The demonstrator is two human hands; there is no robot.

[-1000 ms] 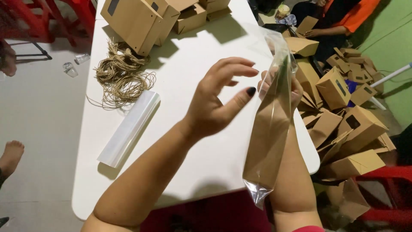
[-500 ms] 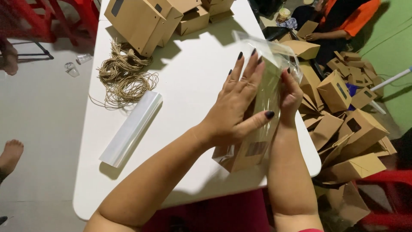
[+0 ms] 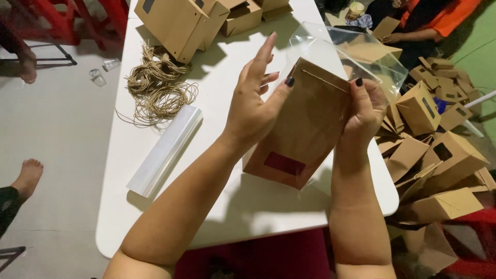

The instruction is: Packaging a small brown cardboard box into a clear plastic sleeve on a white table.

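Observation:
A flat brown paper box (image 3: 305, 132) with a small dark red window sits inside a clear plastic bag (image 3: 356, 51), held tilted above the white table (image 3: 227, 206). My left hand (image 3: 256, 106) grips the box's left edge, thumb on its front and fingers spread upward. On the right side, my right hand (image 3: 364, 113) pinches the bag and the box's upper right corner. The bag's open top sticks out beyond the box.
A stack of clear bags (image 3: 165, 150) lies left of my arms. A tangle of twine (image 3: 157, 90) and folded brown boxes (image 3: 178, 23) sit further back. Several brown boxes (image 3: 439, 160) are piled on the floor at right. Another person in orange (image 3: 429, 20) sits beyond; a bare foot (image 3: 28, 175) at left.
The bagged box has turned from edge-on to face me. My left hand moved from the open air onto its left edge, and my right hand now pinches its top corner.

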